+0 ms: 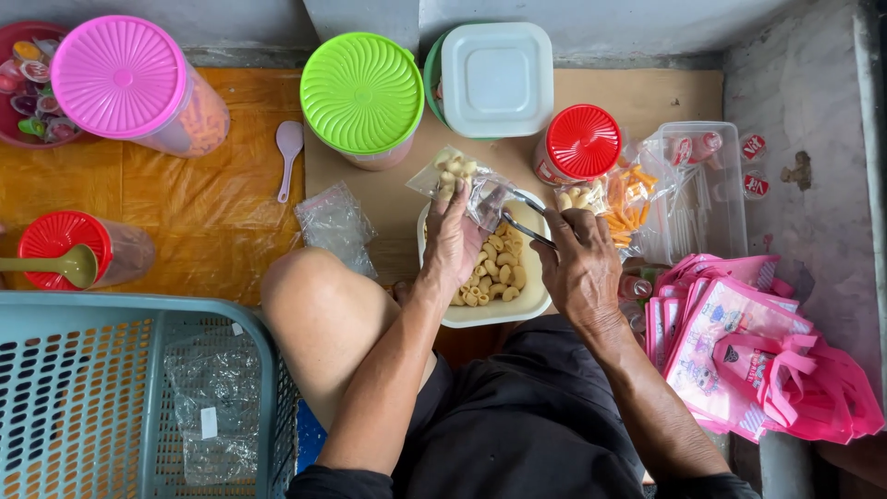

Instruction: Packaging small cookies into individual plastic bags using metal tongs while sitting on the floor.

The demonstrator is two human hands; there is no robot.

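Note:
My left hand (pixel 453 242) holds a small clear plastic bag (pixel 459 177) partly filled with pale shell-shaped crackers, its mouth held open over a white square tub (pixel 480 317) of the same crackers. My right hand (pixel 580 263) grips a metal spoon (pixel 527 222) whose bowl end points into the bag's mouth. Both hands hover above the tub, in front of my bent knee (pixel 319 310).
Jars with pink (pixel 120 76), green (pixel 362 91) and red (pixel 582 140) lids, a white lidded box (pixel 497 78) and a lilac spoon (pixel 288 152) stand behind. Clear bags (pixel 334 222), orange snacks (pixel 628 205), a clear tray (pixel 711 189), pink bags (pixel 758 356) and a teal basket (pixel 129 397) surround me.

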